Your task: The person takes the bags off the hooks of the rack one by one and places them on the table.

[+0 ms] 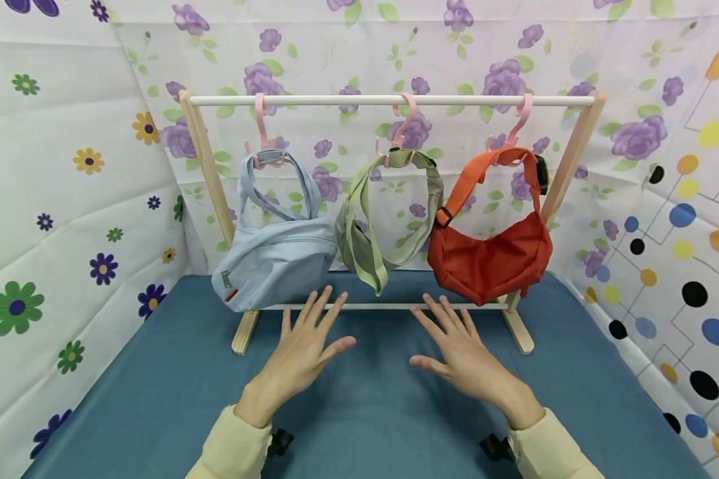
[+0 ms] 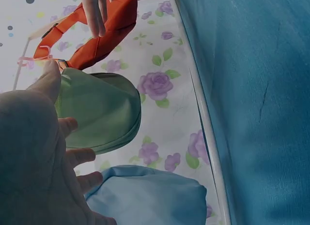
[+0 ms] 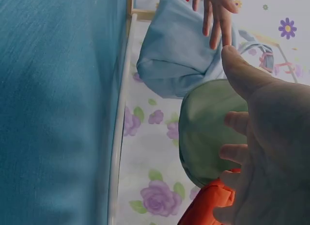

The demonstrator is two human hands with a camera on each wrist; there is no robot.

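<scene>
Three bags hang on pink hooks from the white top rail. At the left is a light blue bag, in the middle a green bag, at the right an orange-red bag. My left hand, fingers spread and holding nothing, is in front of the rack between the blue and green bags. My right hand mirrors it before the orange-red bag, fingers also spread, thumb pointing inward. In the left wrist view the green bag shows its rounded underside beyond my fingers.
The wooden rack stands on a blue cloth-covered table, with a thin white lower bar near the fingertips. Floral cloth hangs behind, and patterned cloths enclose both sides. Pink hooks sit along the top rail.
</scene>
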